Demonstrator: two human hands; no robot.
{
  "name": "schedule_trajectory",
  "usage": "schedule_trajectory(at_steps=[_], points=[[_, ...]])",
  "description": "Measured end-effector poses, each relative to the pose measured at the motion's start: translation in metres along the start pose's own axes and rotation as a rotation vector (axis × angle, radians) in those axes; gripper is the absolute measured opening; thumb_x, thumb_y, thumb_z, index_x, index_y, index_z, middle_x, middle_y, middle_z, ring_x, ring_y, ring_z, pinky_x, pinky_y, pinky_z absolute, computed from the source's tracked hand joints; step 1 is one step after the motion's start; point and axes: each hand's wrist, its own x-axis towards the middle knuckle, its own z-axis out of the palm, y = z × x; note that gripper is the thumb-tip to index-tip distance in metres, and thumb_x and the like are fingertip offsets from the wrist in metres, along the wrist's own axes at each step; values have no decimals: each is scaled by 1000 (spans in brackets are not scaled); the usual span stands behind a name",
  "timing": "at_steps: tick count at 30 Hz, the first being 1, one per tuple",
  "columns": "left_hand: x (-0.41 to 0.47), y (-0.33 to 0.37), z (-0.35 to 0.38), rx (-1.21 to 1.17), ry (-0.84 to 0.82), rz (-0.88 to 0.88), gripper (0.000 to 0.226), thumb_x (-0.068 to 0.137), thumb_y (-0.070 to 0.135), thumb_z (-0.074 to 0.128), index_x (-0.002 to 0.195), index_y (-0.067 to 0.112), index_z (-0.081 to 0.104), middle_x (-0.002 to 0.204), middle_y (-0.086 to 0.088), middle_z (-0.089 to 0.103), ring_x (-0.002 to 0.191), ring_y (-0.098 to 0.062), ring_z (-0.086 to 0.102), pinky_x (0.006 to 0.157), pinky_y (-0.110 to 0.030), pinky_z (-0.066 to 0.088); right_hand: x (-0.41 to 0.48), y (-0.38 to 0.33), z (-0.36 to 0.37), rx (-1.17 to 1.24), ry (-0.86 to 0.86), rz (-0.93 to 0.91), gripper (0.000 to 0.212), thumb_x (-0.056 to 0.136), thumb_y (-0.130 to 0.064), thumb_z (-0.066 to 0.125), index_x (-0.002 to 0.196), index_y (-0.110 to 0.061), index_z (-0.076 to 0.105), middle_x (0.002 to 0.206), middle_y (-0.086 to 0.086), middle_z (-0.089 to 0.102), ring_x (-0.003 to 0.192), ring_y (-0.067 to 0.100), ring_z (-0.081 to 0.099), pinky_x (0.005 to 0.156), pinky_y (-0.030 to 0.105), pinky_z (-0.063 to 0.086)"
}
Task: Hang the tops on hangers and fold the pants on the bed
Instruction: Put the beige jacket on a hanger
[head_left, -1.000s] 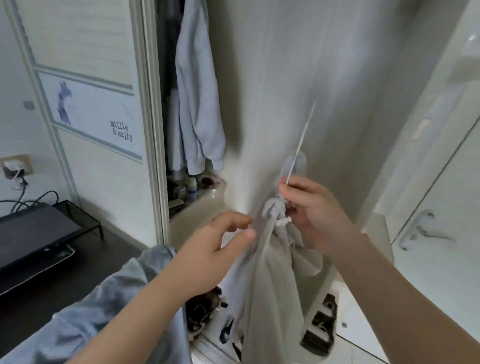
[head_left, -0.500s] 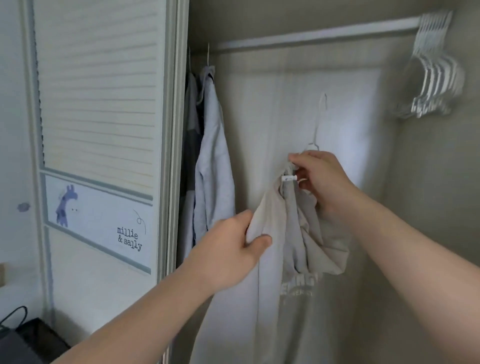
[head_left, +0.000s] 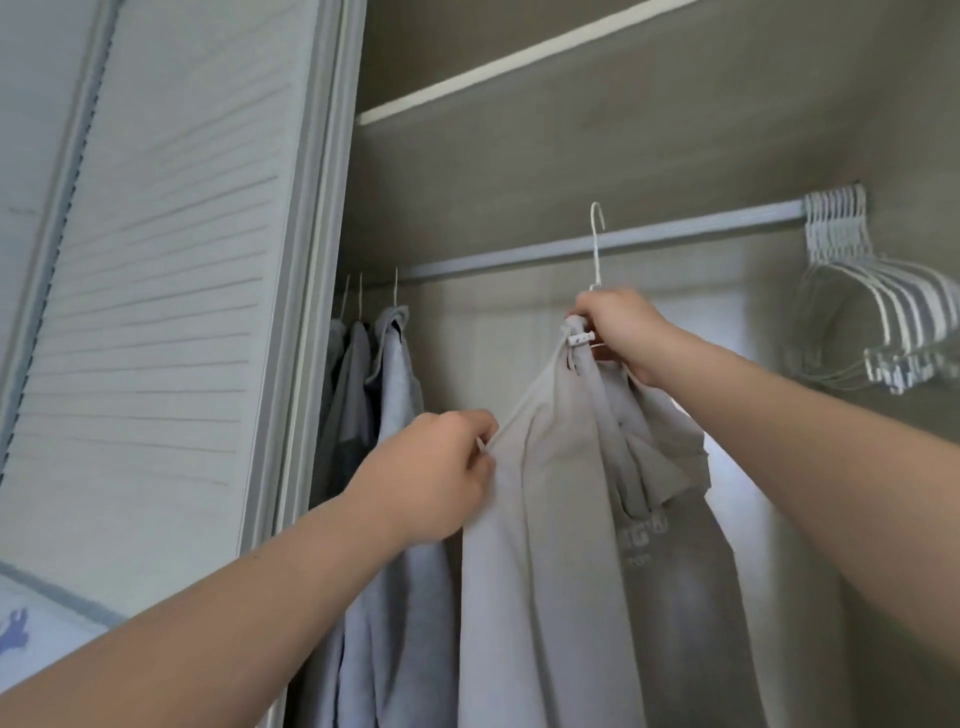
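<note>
The beige top (head_left: 561, 519), already on its white wire hanger (head_left: 595, 228), is being carried up into the wardrobe. A second ago it was hanging low and bunched; the hook is now standing level with the rail (head_left: 675, 231) but is not yet showing as caught over it.

The right hand (head_left: 618, 332) is gripping the hanger's neck together with the gathered collar. The left hand (head_left: 441, 483), which was open beside the cloth a second ago, is now pinching the top's shoulder edge and drawing it leftward, so the garment is spreading out along the hanger.

Three tops (head_left: 395, 395) are already hanging at the left end of the rail, near the louvred door (head_left: 156, 260). A bundle of empty hangers (head_left: 857, 291) is hanging at the right end, well apart from the work.

Judgement: this top's hanging step is nearing completion; what is remaining is hooking onto the bare rail between the hung tops and the spare hangers. No pants or bed are in view.
</note>
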Motion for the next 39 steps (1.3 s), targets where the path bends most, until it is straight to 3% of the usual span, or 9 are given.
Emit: schedule_trajectory(at_steps=[5,10,13,20,24,27,30,34,39], points=[[60,-3,1,133,25,22,18,100,24,49,84,31,44,74,7,50,85,-27,54,75,-38,50,65,4,-11,-91,47,-7,11,91,-9,50,84,-13,58,68,7,52,52,18,48,41,15,34],[103,-6,7,268,15,11,9,102,30,43,96,30,50,91,-1,63,89,-30,61,71,-38,49,109,14,-13,-80,52,11,14,86,-9,52,93,-8,64,82,17,57,71,26,52,67,33,39],[116,-9,13,308,-10,-6,13,102,31,42,100,26,53,95,-3,64,90,-32,61,73,-40,51,125,25,-11,-137,33,45,15,84,-9,50,90,-8,64,84,17,57,77,27,52,71,37,40],[115,-29,31,326,-45,-24,11,103,26,42,95,24,50,91,-4,60,85,-30,59,73,-41,51,133,58,2,-126,30,48,21,84,-13,53,64,-15,47,56,6,42,48,21,38,52,25,29],[114,-33,38,270,-25,-18,5,101,22,44,101,23,49,90,-3,59,86,-29,58,78,-43,52,136,58,2,-460,127,-102,22,86,-32,55,81,-11,58,82,13,63,82,32,60,67,31,42],[112,-34,45,236,-16,-9,10,100,22,44,90,26,43,86,-4,57,85,-32,58,77,-45,51,117,53,3,-712,279,-260,48,81,-58,55,105,-16,53,106,10,62,102,33,60,75,37,46],[111,-34,52,181,-21,-4,18,99,23,43,81,25,40,78,-3,53,80,-34,57,76,-47,52,92,51,7,-842,162,-269,56,76,-76,50,86,-21,54,94,3,64,89,30,61,67,35,43],[110,-32,64,-9,-8,-39,18,101,30,43,87,20,48,78,0,58,82,-31,58,76,-44,52,66,48,17,-846,44,-268,73,74,-90,37,81,-22,62,81,3,64,81,28,63,65,34,45],[105,-22,78,-158,32,-150,43,100,57,31,77,22,44,77,2,56,85,-27,57,84,-42,50,59,25,29,-808,11,-251,72,76,-83,46,61,-14,57,41,3,60,53,27,66,59,31,51]])
